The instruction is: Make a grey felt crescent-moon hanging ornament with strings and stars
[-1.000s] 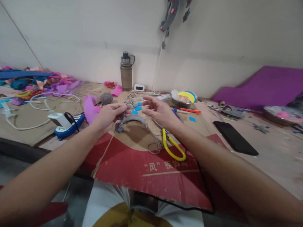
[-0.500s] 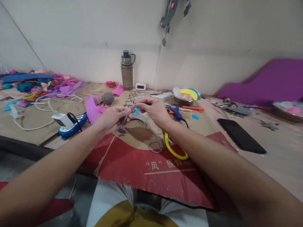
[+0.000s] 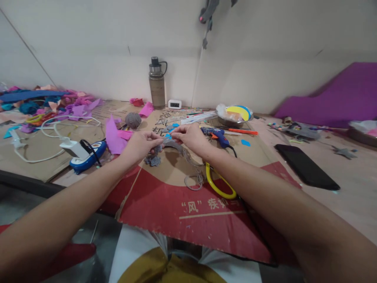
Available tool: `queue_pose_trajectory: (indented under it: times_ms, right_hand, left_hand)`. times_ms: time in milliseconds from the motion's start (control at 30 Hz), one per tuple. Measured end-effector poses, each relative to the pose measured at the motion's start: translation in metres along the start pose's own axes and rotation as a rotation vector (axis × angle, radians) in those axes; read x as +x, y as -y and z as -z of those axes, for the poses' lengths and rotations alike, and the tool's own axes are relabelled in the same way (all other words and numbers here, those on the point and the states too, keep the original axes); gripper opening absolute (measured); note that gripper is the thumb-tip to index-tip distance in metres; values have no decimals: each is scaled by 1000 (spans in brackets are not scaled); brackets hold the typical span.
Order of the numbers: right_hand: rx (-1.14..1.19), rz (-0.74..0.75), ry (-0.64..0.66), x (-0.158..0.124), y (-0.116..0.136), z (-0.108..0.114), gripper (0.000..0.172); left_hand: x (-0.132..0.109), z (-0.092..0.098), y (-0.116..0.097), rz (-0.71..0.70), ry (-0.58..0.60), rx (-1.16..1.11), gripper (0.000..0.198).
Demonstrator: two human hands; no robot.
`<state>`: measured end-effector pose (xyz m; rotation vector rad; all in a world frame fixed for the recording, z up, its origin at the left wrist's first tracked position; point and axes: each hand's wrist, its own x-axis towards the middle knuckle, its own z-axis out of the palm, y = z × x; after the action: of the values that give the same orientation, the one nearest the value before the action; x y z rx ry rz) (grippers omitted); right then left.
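Note:
My left hand (image 3: 141,146) is closed in a pinch on grey yarn, with grey felt pieces (image 3: 153,160) hanging just below its fingers. Close beside it, my right hand (image 3: 193,136) pinches with thumb and forefinger; the thin yarn at its fingertips is hard to see. A curved grey felt piece (image 3: 173,145) shows between and beneath the hands. From there a loose length of grey yarn (image 3: 194,181) trails onto the cardboard. Yellow-handled scissors (image 3: 220,190) lie under my right forearm, their blades hidden.
A blue hot glue gun (image 3: 219,138) lies beyond my right wrist. A grey yarn ball (image 3: 133,120), a bottle (image 3: 157,88) and a metal bowl (image 3: 234,120) stand at the back. A phone (image 3: 306,166) is on the right, a blue power strip (image 3: 88,156) on the left.
My hands have lowered slightly, and the right fingertips have come down nearer the left ones. The grey felt pieces below my left hand show more fully. The camera view has shifted a little.

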<state>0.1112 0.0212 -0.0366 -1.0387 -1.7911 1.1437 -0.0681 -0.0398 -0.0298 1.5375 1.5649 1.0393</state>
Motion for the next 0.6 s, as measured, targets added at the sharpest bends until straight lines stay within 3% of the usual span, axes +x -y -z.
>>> queue_pose_trajectory:
  times_ms: [133, 367, 600]
  right_hand:
    - [-21, 41, 2, -1, 2, 0, 9]
    - [-13, 130, 24, -3, 3, 1, 11]
    - [-51, 147, 51, -7, 5, 0, 12]
  left_hand:
    - [1, 1, 3, 27, 50, -4, 26]
    - [-4, -1, -11, 127, 54, -188, 27]
    - [-5, -4, -12, 68, 155, -128, 31]
